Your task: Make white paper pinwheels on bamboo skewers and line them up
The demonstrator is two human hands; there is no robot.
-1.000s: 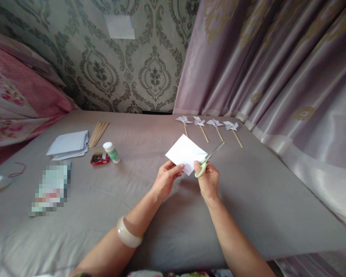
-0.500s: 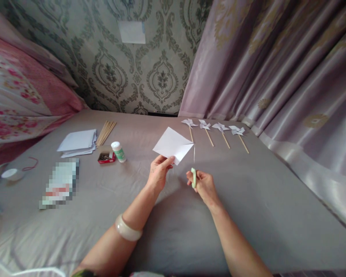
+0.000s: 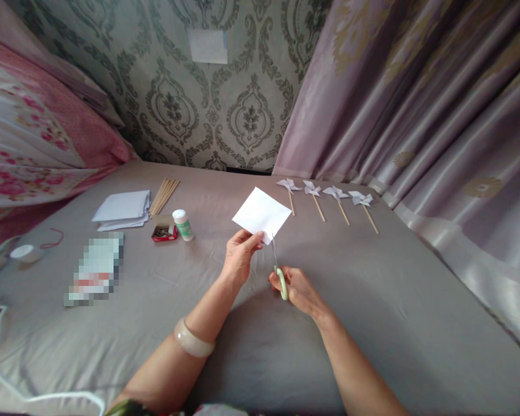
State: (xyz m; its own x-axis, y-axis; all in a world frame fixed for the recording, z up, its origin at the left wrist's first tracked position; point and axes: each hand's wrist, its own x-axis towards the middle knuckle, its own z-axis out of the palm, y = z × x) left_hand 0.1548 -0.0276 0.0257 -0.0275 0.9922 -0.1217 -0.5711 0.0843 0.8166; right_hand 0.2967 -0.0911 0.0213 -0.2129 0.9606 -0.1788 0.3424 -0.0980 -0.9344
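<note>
Since the earlier frame the scissors [image 3: 277,268] had swung blades-up to the paper's lower edge. The left hand [image 3: 239,259] pinched the white paper square [image 3: 262,214] by its seven-o'clock corner, holding it above the bed. The sheet looked light and floppy, best gripped near the cut. The right hand [image 3: 297,287] clenched the green handles.

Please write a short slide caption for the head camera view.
Left hand holds a white paper square while right hand brings green-handled scissors to its corner.
</note>
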